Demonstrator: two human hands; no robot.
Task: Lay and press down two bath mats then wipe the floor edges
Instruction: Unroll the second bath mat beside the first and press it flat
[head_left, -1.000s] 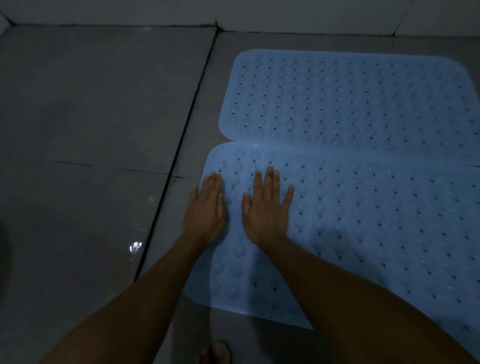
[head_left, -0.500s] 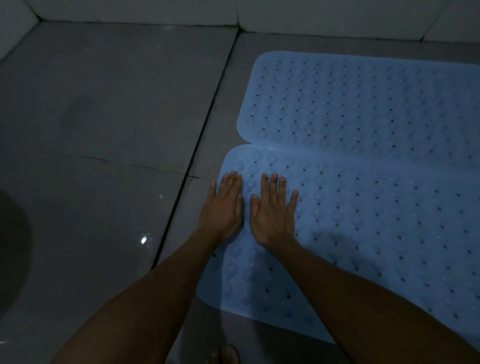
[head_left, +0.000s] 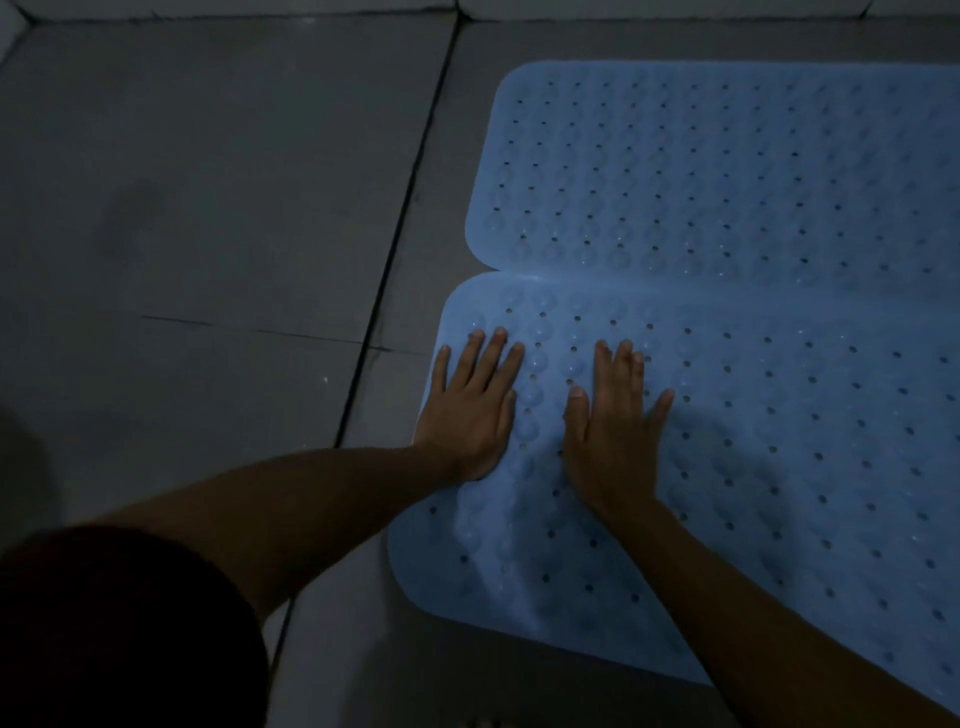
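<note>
Two light blue perforated bath mats lie flat on the grey tile floor, side by side. The far mat (head_left: 727, 171) reaches toward the back wall; the near mat (head_left: 779, 457) touches it along a long edge. My left hand (head_left: 472, 405) rests palm down on the near mat's left edge, fingers spread. My right hand (head_left: 613, 426) lies flat on the same mat a little to the right, fingers apart. Neither hand holds anything.
Grey floor tiles (head_left: 208, 182) with a dark grout line (head_left: 395, 260) spread to the left of the mats. A pale wall base (head_left: 239, 8) runs along the top. My dark-clothed knee (head_left: 114, 634) fills the lower left corner.
My hands have drawn apart on the near mat; a gap now separates them. The view has shifted left, so the mats sit further right, and my knee has come into view.
</note>
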